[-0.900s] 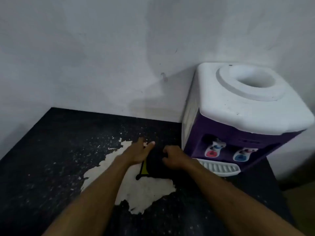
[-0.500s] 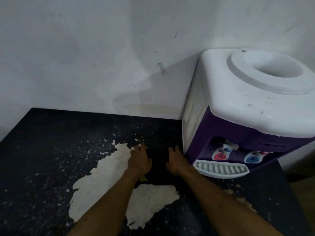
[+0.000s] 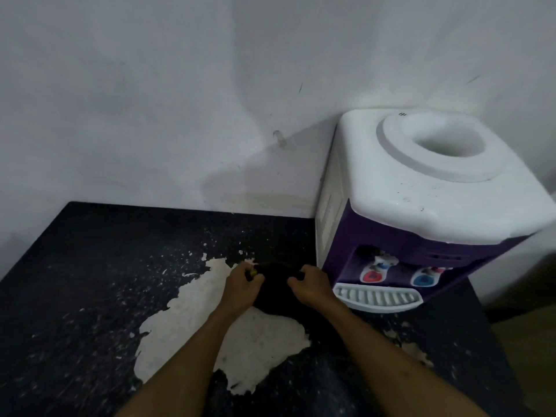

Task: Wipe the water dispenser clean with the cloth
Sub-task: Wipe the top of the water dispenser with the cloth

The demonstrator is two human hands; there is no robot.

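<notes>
The water dispenser [image 3: 433, 203] stands at the right on the dark table: white top with an empty round bottle well, purple front, red and blue taps, white drip tray [image 3: 377, 297]. Small dark specks dot its white top. A black cloth [image 3: 275, 291] with a bit of yellow trim lies bunched on the table just left of the dispenser. My left hand [image 3: 240, 285] grips the cloth's left edge with curled fingers. My right hand [image 3: 311, 285] grips its right edge, close to the drip tray.
The dark speckled tabletop [image 3: 90, 296] has a large patch of peeled white surface [image 3: 234, 341] under and before my hands. A plain white wall [image 3: 180, 100] backs the table. The table's right edge drops to the floor beyond the dispenser.
My hands lay flat on the cloth before; now their fingers have curled and bunched it up. The view has shifted slightly, the dispenser sitting lower in frame.
</notes>
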